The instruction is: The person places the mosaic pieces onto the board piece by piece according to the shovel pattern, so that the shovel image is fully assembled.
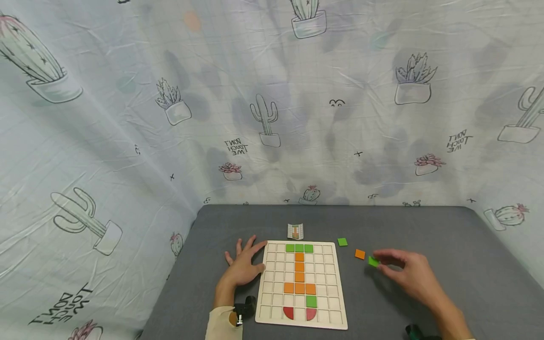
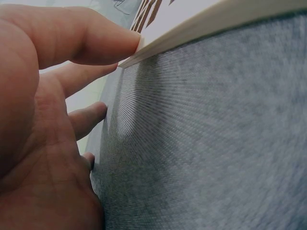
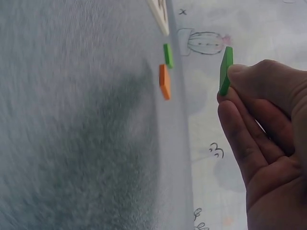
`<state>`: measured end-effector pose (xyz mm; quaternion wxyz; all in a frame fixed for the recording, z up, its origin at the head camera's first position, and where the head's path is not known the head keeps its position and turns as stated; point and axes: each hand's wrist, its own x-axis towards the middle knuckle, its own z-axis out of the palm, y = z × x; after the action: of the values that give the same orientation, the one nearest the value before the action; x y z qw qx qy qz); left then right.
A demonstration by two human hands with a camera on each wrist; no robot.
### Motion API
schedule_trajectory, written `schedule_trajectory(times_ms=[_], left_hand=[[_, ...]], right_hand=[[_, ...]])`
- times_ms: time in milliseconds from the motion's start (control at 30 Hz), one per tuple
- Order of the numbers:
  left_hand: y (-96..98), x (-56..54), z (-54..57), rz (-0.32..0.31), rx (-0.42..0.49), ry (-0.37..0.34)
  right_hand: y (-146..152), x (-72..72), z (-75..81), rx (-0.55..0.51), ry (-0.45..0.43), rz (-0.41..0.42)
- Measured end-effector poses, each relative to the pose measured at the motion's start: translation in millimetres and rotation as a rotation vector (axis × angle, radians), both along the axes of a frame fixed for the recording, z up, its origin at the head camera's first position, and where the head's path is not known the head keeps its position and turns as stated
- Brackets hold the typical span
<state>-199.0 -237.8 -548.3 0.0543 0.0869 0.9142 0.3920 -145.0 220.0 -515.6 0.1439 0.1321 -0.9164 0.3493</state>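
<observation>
My right hand (image 1: 408,274) pinches a green square tile (image 3: 226,72) between thumb and fingers, to the right of the pale gridded board (image 1: 278,283). Spread along the board's left edge, my left hand (image 1: 244,265) touches it with thumb and index finger; the other fingers reach out over the grey table. On the board, three green tiles (image 1: 299,248) line the top row. Below them, orange tiles (image 1: 299,267) run down a column into a row of three. Lower still are one green tile (image 1: 311,301) and two red quarter-round pieces (image 1: 311,314).
Right of the board lie a loose orange tile (image 1: 360,254) and a loose green tile (image 1: 342,242). A small pattern card (image 1: 295,231) stands behind the board's far edge. Cactus-print cloth (image 1: 297,165) hangs behind and beside the grey table (image 1: 238,222).
</observation>
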Motion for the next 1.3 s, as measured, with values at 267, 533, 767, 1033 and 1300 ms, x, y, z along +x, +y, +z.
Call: schedule_trajectory(times_ms=[267,533,767,1033,1300], left_hand=[[0.2,-1.5,-1.8,-0.003,-0.008,0.003],[-0.1,-2.6,-2.3,-0.012,0.003,0.006],[0.5,-2.9,-2.2,-0.011,0.000,0.010],[1.0,-1.5,-0.1,-0.006,0.000,0.000],[0.5,-0.8,-0.9,0.008,0.006,0.001]], right_hand=[[-9.9,12.0,-0.7,-0.062,0.077,0.012],[-22.5,22.3,5.2,-0.056,0.030,-0.038],[-30.5,27.1,7.0,-0.139,0.095,0.009],[-47.9,29.6,11.9,-0.164,0.159,0.065],[-72.8,32.9,19.8,-0.159,0.063,0.093]])
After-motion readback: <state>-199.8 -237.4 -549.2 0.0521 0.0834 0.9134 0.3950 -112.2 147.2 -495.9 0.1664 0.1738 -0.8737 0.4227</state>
